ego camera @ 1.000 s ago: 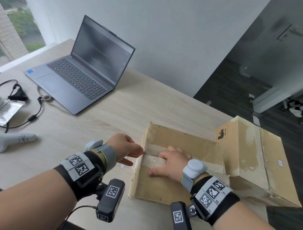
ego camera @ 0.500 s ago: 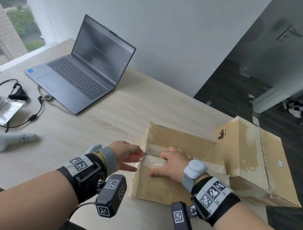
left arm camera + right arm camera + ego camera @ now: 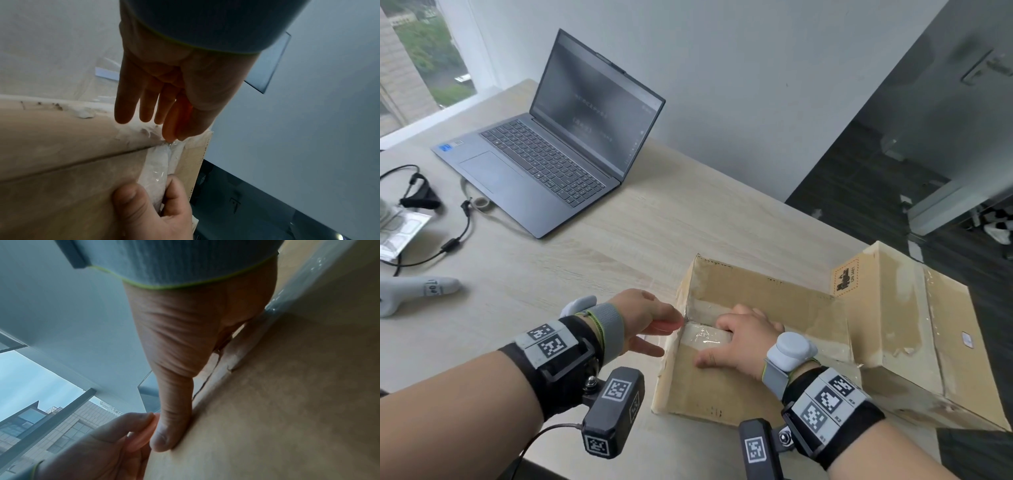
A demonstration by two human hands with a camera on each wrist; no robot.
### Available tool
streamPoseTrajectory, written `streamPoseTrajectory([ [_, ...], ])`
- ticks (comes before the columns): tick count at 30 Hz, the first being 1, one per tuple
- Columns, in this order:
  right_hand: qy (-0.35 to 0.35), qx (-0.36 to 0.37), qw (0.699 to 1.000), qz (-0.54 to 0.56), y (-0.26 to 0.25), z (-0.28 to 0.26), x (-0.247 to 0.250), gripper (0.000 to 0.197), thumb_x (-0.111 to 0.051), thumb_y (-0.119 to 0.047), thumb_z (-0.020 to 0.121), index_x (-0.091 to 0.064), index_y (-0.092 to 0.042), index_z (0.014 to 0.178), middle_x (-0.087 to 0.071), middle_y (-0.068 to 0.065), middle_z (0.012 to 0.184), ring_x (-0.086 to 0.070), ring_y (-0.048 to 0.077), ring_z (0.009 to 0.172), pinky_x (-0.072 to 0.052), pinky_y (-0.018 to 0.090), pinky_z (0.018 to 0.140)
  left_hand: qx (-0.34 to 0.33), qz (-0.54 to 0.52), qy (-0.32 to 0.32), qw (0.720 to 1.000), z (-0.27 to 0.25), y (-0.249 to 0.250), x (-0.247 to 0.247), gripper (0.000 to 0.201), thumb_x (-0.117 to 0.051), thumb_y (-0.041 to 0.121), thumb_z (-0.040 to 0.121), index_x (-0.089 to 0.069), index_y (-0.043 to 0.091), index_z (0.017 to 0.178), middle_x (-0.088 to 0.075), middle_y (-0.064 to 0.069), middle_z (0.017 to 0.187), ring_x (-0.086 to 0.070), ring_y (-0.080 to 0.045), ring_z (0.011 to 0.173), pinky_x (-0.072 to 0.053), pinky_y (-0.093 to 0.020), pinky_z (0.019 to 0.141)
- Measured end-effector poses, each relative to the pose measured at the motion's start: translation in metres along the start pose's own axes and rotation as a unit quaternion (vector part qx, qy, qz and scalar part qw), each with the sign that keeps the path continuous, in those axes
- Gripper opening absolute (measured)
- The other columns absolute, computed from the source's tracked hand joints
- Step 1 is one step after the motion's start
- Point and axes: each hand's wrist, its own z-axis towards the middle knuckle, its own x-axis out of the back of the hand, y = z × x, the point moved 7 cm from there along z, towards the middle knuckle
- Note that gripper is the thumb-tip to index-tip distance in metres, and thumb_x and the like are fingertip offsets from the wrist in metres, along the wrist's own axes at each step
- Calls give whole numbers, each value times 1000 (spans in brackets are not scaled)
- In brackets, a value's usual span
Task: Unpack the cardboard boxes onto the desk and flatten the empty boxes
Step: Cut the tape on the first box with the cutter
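A brown cardboard box (image 3: 774, 301) lies on the desk (image 3: 619, 246) in front of me, with a strip of clear tape (image 3: 705, 337) along its seam. My left hand (image 3: 650, 322) is at the box's left edge and pinches a small orange cutter (image 3: 179, 116) between thumb and forefinger, its tip at the end of the tape (image 3: 158, 162). My right hand (image 3: 739, 339) presses down on the box beside the tape, thumb (image 3: 174, 418) flat on the cardboard. A taller taped box (image 3: 928, 335) touches the first one on the right.
An open laptop (image 3: 551, 150) stands at the back left. A black cable (image 3: 448, 246), a plastic packet (image 3: 397, 229) and a white handle-shaped item (image 3: 414, 291) lie at the far left. The desk ends just behind the boxes, above dark floor (image 3: 859, 192).
My left hand has slid a little nearer to me along the box's left edge with the cutter. The right hand and both boxes have stayed put.
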Motion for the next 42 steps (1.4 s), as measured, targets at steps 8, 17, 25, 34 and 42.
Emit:
streamPoseTrajectory([
  [8,5,4,1000,2,-1,-1,-1,55,-65,-87,57,-46,-38,72,-41,-16,98,-38,13,110,-32,39,94,3,4,-11,1000,1,-4,1,21,-81,10,81,-59,11,82,-64,-6,67,-57,-14,57,-53,-27,55],
  [17,9,9,1000,10,-2,-5,-2,54,-66,-87,56,-44,-39,69,-44,-14,99,-39,13,109,-31,39,96,5,37,-4,999,1,-5,3,33,-76,3,81,-48,14,67,-49,-5,55,-40,-14,47,-28,-19,45],
  [25,-7,14,1000,26,-1,-2,-2,58,-68,-87,54,-47,-35,70,-44,-14,97,-39,13,106,-34,39,95,-6,48,-8,999,3,-3,3,35,-80,4,78,-48,13,66,-52,-7,56,-39,-14,45,-30,-20,43],
  [34,-15,21,999,33,1,-1,-1,55,-68,-86,56,-48,-37,71,-46,-15,102,-39,13,107,-35,40,97,-42,53,10,998,2,7,2,33,-85,6,74,-53,13,70,-64,-10,64,-45,-17,53,-34,-21,45],
  [42,-1,22,999,31,1,-1,-2,61,-67,-87,55,-48,-31,70,-45,-13,99,-39,14,104,-35,41,96,-55,106,40,992,-1,21,4,34,-85,8,70,-52,13,72,-62,-9,63,-46,-18,54,-38,-22,46],
])
